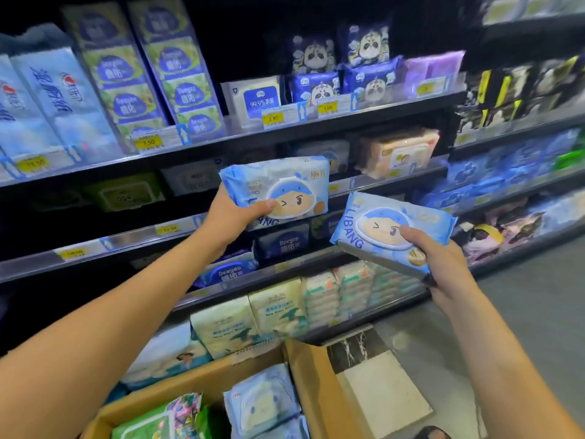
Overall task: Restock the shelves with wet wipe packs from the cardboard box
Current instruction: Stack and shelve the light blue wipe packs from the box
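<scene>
My left hand (232, 218) grips a blue wet wipe pack (278, 182) with a cartoon face, held upright in front of the middle shelf (133, 240). My right hand (443, 267) holds a second blue wet wipe pack (387, 229) of the same kind, tilted, a little lower and to the right. Below, the open cardboard box (304, 384) holds another blue pack (262, 403) and green packs (152, 423).
Dark shelves run across the view, stocked with tissue and wipe packs and yellow price tags. Cream packs (250, 318) fill the bottom shelf just behind the box. Grey floor (522, 312) lies at the right, with a white sheet (383, 388) beside the box.
</scene>
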